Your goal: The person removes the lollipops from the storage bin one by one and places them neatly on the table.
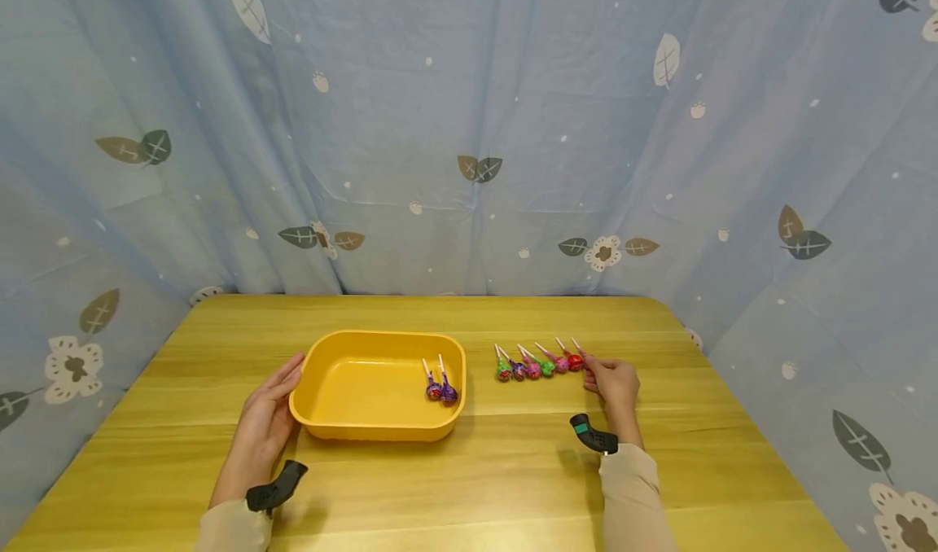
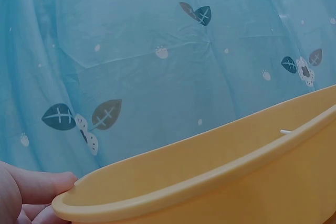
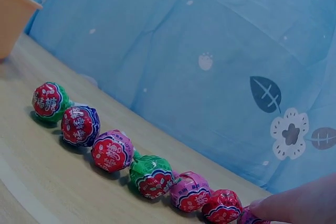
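On the wooden table, a yellow plastic tub (image 1: pixel 377 433) holds two lollipops, one purple (image 1: pixel 449 394) and one (image 1: pixel 434 391) with a red-and-purple wrapper. My left hand (image 1: pixel 265 422) rests against the tub's left side, fingers fairly straight at the rim, as the left wrist view also shows. To the right lies a slanting row of wrapped lollipops, among them green (image 3: pixel 50 101), purple (image 3: pixel 80 125), pink (image 3: pixel 112 151) and red (image 3: pixel 222 206) ones. At the row's right end my right hand (image 1: pixel 614 383) pinches a pink lollipop (image 3: pixel 252 217), mostly hidden by the fingers.
A pale blue curtain (image 1: pixel 410 129) with leaf and flower prints hangs behind the table (image 1: pixel 440 495) and along its sides. The tub stands just left of the lollipop row, a narrow strip of table between them.
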Demonstrator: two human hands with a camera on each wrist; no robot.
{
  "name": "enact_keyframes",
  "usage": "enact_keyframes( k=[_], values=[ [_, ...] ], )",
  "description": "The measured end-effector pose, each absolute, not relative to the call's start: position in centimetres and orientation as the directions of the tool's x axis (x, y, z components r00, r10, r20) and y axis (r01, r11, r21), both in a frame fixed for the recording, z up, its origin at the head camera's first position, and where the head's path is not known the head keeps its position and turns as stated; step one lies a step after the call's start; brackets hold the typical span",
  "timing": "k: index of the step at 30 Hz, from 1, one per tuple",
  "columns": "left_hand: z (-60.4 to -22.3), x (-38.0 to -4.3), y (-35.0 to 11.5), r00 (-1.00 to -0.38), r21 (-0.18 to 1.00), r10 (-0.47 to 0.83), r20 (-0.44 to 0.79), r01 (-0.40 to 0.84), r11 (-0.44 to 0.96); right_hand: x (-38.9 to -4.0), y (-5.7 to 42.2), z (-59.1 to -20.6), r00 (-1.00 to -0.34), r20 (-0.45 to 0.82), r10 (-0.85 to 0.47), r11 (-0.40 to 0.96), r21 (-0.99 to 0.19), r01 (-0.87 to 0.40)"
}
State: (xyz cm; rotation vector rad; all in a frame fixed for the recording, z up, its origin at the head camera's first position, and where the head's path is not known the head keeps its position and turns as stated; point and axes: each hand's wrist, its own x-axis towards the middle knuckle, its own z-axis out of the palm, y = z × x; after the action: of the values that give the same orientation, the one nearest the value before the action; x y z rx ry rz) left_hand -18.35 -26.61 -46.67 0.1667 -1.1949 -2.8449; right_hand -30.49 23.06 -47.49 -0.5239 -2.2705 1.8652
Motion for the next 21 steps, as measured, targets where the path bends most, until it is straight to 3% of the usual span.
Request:
enact_keyframes(
  k=[21],
  values=[
    [-46.6,-18.3,-26.6,-0.99,0.714,-0.1,-0.095,0.003,-0.7,-30.3,23.7,-46.4,-0.918,-0.14,0.372,0.174,-0.96,0.218]
  ],
)
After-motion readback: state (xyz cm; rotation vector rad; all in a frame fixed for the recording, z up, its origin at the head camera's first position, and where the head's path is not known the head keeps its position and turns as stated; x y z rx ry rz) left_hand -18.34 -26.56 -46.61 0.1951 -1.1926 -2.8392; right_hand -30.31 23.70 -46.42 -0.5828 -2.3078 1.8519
